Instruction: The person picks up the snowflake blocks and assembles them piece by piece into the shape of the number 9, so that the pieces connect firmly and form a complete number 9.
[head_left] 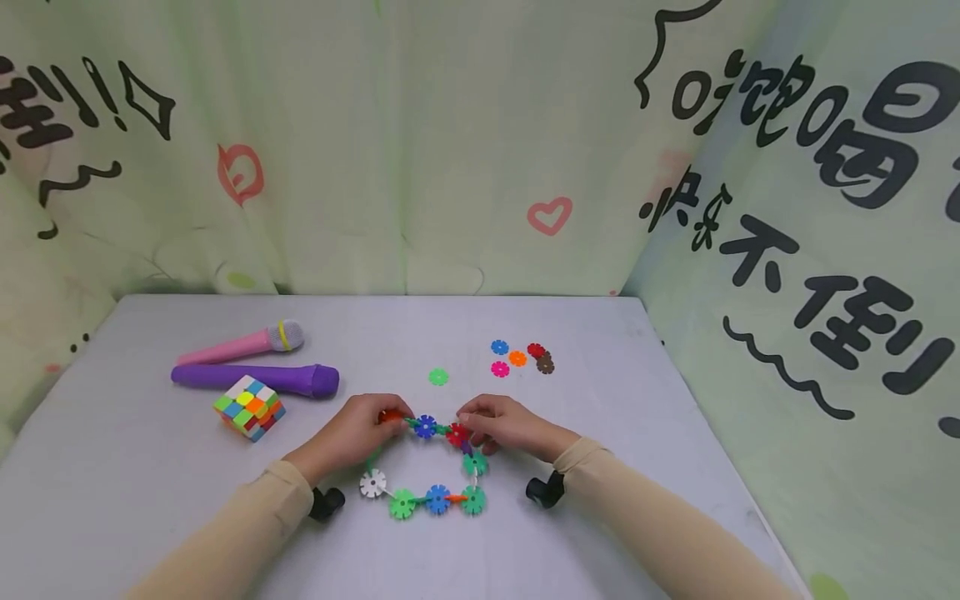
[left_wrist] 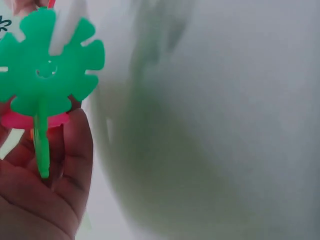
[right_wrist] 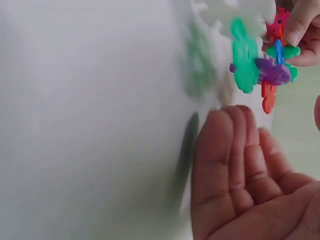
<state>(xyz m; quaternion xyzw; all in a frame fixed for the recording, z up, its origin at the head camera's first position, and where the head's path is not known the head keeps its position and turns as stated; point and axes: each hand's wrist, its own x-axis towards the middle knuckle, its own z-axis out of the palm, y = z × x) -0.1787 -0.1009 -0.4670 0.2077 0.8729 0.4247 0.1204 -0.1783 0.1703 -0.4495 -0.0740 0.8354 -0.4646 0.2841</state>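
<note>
"What do you have hold of?"

"My left grip (head_left: 365,427) pinches a chain of notched discs (head_left: 438,499) at its far left corner, by a reddish disc (head_left: 390,415). My right grip (head_left: 504,423) holds nothing: seen from the wrist, the fingers lie nearly straight, thumb apart. They're beside the chain's red disc (head_left: 457,434); whether a fingertip brushes it, I can't tell."

"What worries you?"

"The chain curves in a ring before me, and its shadows suggest part of it is lifted off the worktop (head_left: 600,350). With one pinch bearing it, the far joints could twist and a slot work loose, perhaps by the purple disc (head_left: 467,448), where pieces crowd together."

"So squeeze harder?"

"That could tilt a thin disc until it pops out. My fingers hide that corner too, so I could miss a half-seated joint."

"And farther out?"

"A loose green disc (head_left: 438,377) lies just beyond the chain; a careless reach could flick it away. Past it is a cluster of loose discs (head_left: 517,358), where red meets brown, so one pick might bring both. Leftward, a knocked puzzle cube (head_left: 250,408) could set the purple microphone (head_left: 300,381) rolling."
</note>
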